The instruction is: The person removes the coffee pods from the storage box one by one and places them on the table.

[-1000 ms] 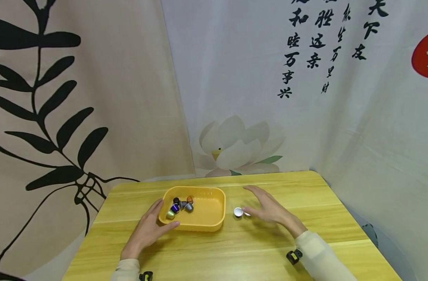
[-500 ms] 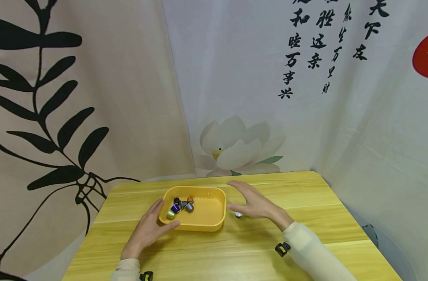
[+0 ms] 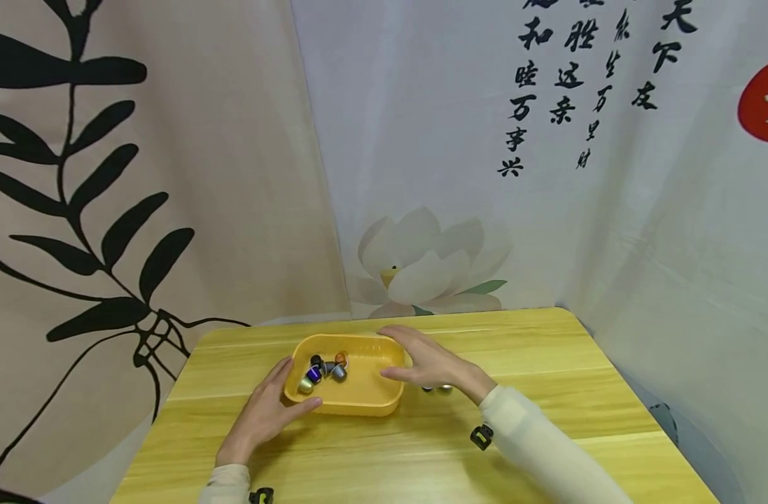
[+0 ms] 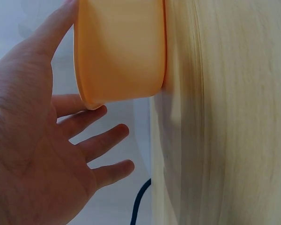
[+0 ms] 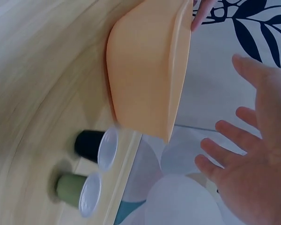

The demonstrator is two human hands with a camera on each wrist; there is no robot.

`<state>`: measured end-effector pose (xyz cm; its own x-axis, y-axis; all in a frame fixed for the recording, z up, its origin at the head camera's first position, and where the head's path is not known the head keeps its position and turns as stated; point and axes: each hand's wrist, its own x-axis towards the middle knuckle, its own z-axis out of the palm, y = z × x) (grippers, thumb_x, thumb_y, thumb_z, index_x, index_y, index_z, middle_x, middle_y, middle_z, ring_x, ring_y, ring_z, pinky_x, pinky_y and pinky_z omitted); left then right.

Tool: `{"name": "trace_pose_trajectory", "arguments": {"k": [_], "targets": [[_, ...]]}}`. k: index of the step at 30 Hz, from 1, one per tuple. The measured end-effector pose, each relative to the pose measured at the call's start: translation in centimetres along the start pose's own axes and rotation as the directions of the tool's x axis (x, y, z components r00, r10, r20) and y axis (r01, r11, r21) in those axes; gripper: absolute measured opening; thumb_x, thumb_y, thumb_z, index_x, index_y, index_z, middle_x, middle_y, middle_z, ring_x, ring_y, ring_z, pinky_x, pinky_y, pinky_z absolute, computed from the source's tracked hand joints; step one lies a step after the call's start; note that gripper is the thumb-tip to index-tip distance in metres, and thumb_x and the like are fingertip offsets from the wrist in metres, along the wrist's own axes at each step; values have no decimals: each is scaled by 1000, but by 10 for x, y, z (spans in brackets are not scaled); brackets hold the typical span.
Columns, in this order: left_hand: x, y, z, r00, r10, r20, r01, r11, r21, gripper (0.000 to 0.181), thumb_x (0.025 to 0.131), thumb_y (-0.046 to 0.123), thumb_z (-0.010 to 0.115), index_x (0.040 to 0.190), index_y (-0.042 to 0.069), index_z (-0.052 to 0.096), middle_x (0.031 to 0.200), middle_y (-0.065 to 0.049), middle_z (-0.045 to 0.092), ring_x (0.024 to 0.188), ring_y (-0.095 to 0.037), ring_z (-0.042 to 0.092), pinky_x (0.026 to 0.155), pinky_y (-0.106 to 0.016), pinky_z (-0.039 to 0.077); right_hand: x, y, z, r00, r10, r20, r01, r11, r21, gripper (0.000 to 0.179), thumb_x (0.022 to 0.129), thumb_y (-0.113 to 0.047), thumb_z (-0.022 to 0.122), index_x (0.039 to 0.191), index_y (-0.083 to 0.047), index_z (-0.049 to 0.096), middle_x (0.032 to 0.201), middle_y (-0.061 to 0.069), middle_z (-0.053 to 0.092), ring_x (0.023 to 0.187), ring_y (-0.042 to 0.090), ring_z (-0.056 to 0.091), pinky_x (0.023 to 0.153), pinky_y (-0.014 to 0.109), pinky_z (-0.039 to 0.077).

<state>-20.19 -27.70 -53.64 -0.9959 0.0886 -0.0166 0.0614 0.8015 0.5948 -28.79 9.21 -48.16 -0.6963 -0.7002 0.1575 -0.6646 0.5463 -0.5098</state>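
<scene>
A yellow plastic tray (image 3: 365, 392) stands on the table with several coloured coffee capsules (image 3: 314, 374) lying in its left half. At the tray's left end my left hand (image 3: 260, 409) spans the near corner, thumb along the front rim and fingertips at the side. In the left wrist view its lower fingers stretch out past the tray (image 4: 122, 47). Above the tray's right end is my right hand (image 3: 424, 357), fingers spread and holding nothing. Below it, a dark capsule (image 5: 89, 145) and a green capsule (image 5: 71, 188) sit on the table right of the tray, white lids up.
The wooden table (image 3: 358, 462) runs back to a hanging cloth (image 3: 459, 175) printed with a lotus and black characters. Black leaf shapes (image 3: 106, 315) mark the cloth at left. A black band mount (image 3: 482, 437) sits at my right wrist.
My right hand has moved left from over the two loose capsules to above the tray's right end. My left hand and the tray have stayed in place.
</scene>
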Motion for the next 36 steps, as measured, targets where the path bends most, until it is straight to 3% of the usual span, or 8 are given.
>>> {"name": "trace_pose_trajectory", "arguments": {"k": [8, 36], "targets": [[0, -1, 0, 1000, -2, -1, 2, 1000, -13, 125, 97, 75, 76, 180, 1, 20, 190, -23, 14, 171, -56, 25, 136, -77, 28, 15, -13, 14, 1000, -1, 14, 1, 1000, 27, 76, 108, -42, 77, 173, -19, 46, 180, 9, 48, 168, 35, 45, 137, 60, 41], [1, -4, -2, 1000, 25, -9, -25, 999, -33, 120, 97, 74, 77, 181, 7, 23, 189, -24, 19, 168, -57, 34, 132, -80, 33, 72, -29, 47, 984, -37, 172, 42, 999, -22, 69, 106, -36, 81, 166, -14, 56, 170, 0, 60, 160, 23, 56, 136, 44, 46]]}}
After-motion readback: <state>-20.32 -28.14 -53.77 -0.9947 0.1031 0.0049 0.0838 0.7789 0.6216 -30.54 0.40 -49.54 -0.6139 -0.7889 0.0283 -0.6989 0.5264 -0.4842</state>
